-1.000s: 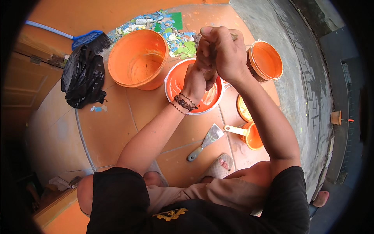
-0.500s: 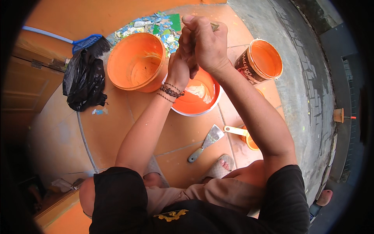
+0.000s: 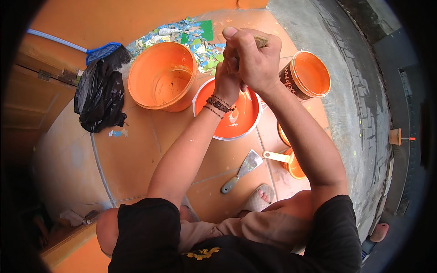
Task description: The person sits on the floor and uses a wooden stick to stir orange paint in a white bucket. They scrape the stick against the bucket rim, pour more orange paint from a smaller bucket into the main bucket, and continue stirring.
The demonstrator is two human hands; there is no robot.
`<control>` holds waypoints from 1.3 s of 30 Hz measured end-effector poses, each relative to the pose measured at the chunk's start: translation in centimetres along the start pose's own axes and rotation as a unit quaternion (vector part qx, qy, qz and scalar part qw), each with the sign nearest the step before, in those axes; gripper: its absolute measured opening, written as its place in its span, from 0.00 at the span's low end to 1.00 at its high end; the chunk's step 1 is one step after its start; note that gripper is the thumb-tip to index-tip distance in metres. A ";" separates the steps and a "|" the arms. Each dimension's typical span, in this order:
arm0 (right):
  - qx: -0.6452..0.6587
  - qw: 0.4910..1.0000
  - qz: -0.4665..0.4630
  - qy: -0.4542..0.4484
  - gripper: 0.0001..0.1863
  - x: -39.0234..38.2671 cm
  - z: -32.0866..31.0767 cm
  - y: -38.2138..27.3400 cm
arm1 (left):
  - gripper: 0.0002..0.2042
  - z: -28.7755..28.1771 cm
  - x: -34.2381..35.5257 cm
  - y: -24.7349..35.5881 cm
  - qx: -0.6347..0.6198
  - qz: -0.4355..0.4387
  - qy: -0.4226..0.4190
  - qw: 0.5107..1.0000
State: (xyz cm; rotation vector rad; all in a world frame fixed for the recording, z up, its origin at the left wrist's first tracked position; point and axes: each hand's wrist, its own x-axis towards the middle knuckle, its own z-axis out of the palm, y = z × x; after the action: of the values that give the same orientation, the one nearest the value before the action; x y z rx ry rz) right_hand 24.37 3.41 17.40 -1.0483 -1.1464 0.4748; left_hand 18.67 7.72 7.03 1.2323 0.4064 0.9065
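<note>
Both my hands are closed, one above the other, round an upright wooden stick (image 3: 261,42) whose top end pokes out past my upper fist. My right hand (image 3: 255,61) grips near the top. Lower down and to the left is my left hand (image 3: 227,84), with braided cords on its wrist. Under them stands a white-rimmed bucket of orange paint (image 3: 227,129), with pale streaks in its surface. The stick's lower part is hidden behind my hands and arms.
An orange tub (image 3: 164,77) stands left, beside a black plastic bag (image 3: 100,93) and a blue broom (image 3: 102,53). Paint chips (image 3: 207,54) lie behind. A dark paint pail (image 3: 312,75) stands right. Nearer are a scraper (image 3: 246,168) and an orange dipper with pale handle (image 3: 277,156).
My hands and the stick have shifted right and slightly nearer over the bucket. The pale patch in the paint looks smaller and more drawn out. The whole view has moved a little.
</note>
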 end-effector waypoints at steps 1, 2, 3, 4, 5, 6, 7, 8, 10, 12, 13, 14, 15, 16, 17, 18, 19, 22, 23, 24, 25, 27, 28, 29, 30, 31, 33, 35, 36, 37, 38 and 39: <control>0.009 1.000 0.008 0.002 0.21 0.0 0.3 0.1 | 0.11 -0.5 0.1 0.0 0.055 -0.056 0.001 0.997; 0.019 1.000 0.015 0.002 0.21 0.0 0.7 0.2 | 0.11 -1.1 -0.1 0.0 0.006 -0.016 0.003 1.000; 0.032 0.999 0.025 -0.004 0.21 -0.1 1.2 0.3 | 0.12 -1.5 -0.4 0.1 0.000 -0.040 0.023 0.999; 0.027 0.999 0.030 -0.018 0.21 -0.4 1.6 0.2 | 0.12 -1.8 -0.8 0.2 -0.025 -0.060 0.048 0.997; 0.042 0.999 0.019 -0.025 0.21 -0.5 2.1 0.1 | 0.12 -1.9 -1.3 0.4 0.018 -0.031 0.079 0.996; 0.057 0.998 0.010 -0.032 0.20 -0.7 2.4 0.1 | 0.11 -2.2 -1.7 0.8 0.049 -0.018 0.086 0.995; 0.082 0.996 0.016 -0.021 0.21 -0.9 2.6 -0.1 | 0.11 -2.5 -2.1 1.3 0.081 -0.005 0.094 0.992; 0.095 0.994 0.038 -0.029 0.20 -1.1 2.6 -0.2 | 0.11 -2.6 -2.8 1.8 0.114 -0.013 0.106 0.988; 0.128 0.987 0.084 -0.042 0.19 -1.4 2.4 -0.6 | 0.11 -2.6 -3.9 2.7 0.173 0.009 0.075 0.982; 0.129 0.985 0.101 -0.054 0.19 -1.6 2.3 -0.9 | 0.12 -2.2 -4.5 3.2 0.110 -0.036 0.070 0.991; 0.132 0.983 0.115 -0.060 0.19 -1.8 2.2 -1.1 | 0.13 -2.0 -4.9 3.3 0.065 -0.079 0.071 0.992; 0.130 0.981 0.128 -0.061 0.19 -1.9 2.0 -1.2 | 0.13 -1.7 -5.1 3.3 0.014 -0.118 0.069 0.991; 0.127 0.980 0.140 -0.065 0.19 -1.8 1.6 -1.3 | 0.14 -1.3 -5.2 3.1 -0.037 -0.132 0.074 0.988; 0.124 0.978 0.154 -0.068 0.19 -2.0 1.3 -1.4 | 0.15 -0.7 -5.4 2.8 -0.093 -0.147 0.077 0.982; 0.091 0.984 0.120 -0.097 0.17 -2.0 1.0 -1.4 | 0.16 -0.1 -5.5 2.4 -0.149 -0.159 0.080 0.973; 0.072 0.982 0.151 -0.085 0.18 -2.1 0.7 -1.5 | 0.16 0.4 -5.5 2.0 -0.165 -0.168 0.072 0.969; 0.057 0.980 0.175 -0.073 0.18 -2.1 0.4 -1.5 | 0.17 0.8 -5.5 1.6 -0.181 -0.176 0.064 0.965; 0.034 0.982 0.187 -0.025 0.19 -1.5 -0.4 -1.3 | 0.19 2.0 -4.6 0.6 -0.187 -0.153 0.042 0.969; 0.031 0.983 0.181 -0.006 0.19 -1.2 -0.6 -1.3 | 0.19 2.2 -4.0 0.3 -0.196 -0.137 0.026 0.971; 0.017 0.984 0.175 -0.014 0.19 -1.0 -0.8 -1.2 | 0.19 2.4 -3.5 0.0 -0.205 -0.120 0.009 0.971; 0.004 0.985 0.171 -0.022 0.19 -0.9 -0.9 -1.1 | 0.20 2.7 -3.2 -0.4 -0.203 -0.106 0.037 0.973; -0.007 0.989 0.148 -0.024 0.19 -0.5 -1.1 -0.8 | 0.19 2.7 -1.8 -1.1 -0.237 -0.089 0.023 0.967; -0.006 0.991 0.130 -0.018 0.20 -0.2 -1.2 -0.6 | 0.18 2.7 -1.1 -1.4 -0.239 -0.078 0.019 0.968; 0.004 0.994 0.105 -0.015 0.20 0.0 -1.2 -0.4 | 0.17 2.6 -0.4 -1.8 -0.241 -0.067 0.016 0.968; -0.002 0.996 0.094 -0.010 0.19 0.2 -1.1 -0.1 | 0.17 2.2 0.2 -1.9 -0.229 -0.059 0.017 0.972; 0.001 0.997 0.075 -0.007 0.19 0.3 -0.9 0.2 | 0.16 1.7 0.7 -1.9 -0.230 -0.054 0.018 0.971; 0.005 0.999 0.040 0.003 0.18 0.7 -0.3 0.8 | 0.15 0.3 1.6 -1.6 -0.247 -0.049 0.020 0.968; 0.009 1.000 0.012 0.020 0.17 0.9 0.5 1.3 | 0.15 -0.8 1.8 -1.0 -0.182 -0.025 0.003 0.983; 0.030 0.999 0.008 0.025 0.16 0.9 1.0 1.4 | 0.14 -1.2 1.9 -0.6 -0.100 -0.044 0.009 0.994; 0.050 0.998 0.007 0.030 0.16 0.9 1.4 1.5 | 0.15 -2.1 1.7 0.1 0.019 -0.071 0.007 0.997; 0.073 0.997 0.005 0.036 0.16 0.9 1.8 1.4 | 0.15 -2.6 1.4 0.7 0.044 -0.045 0.019 0.998; 0.117 0.992 0.027 0.029 0.16 0.7 2.3 1.4 | 0.15 -2.9 0.7 1.1 0.052 -0.021 0.034 0.998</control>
State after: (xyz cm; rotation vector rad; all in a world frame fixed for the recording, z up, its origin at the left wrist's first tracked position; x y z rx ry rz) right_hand 22.79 5.56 16.66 -0.8846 -0.9850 0.6033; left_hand 16.62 10.18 7.29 1.2845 0.5373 0.9019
